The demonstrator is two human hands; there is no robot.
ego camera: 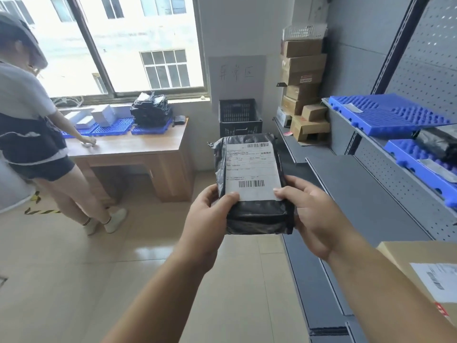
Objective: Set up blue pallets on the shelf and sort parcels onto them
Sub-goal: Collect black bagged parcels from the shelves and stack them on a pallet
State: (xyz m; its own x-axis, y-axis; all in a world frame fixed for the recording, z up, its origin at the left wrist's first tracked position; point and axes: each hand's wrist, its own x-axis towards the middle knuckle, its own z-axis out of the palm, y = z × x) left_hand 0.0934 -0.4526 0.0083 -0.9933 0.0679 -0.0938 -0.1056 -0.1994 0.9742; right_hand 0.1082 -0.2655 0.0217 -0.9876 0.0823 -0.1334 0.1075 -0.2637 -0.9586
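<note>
I hold a black plastic parcel (252,214) with a white shipping label up in front of me, over the floor. My left hand (210,216) grips its lower left edge, thumb on the label. My right hand (311,214) grips its lower right edge, thumb also on the label. On the grey shelf unit to the right lie two blue pallets: an upper one (385,115) carrying a small flat packet, and a lower one (420,167) carrying a black bag parcel (440,143). A brown carton (405,258) with a label sits at the lower right.
Another person stands at the left beside a wooden desk (138,147) holding blue pallets, white boxes and a black bag. A black crate (239,117) stands against the far wall. Cardboard boxes (304,70) are stacked on the far shelf. A bare grey shelf (351,184) lies below the pallets.
</note>
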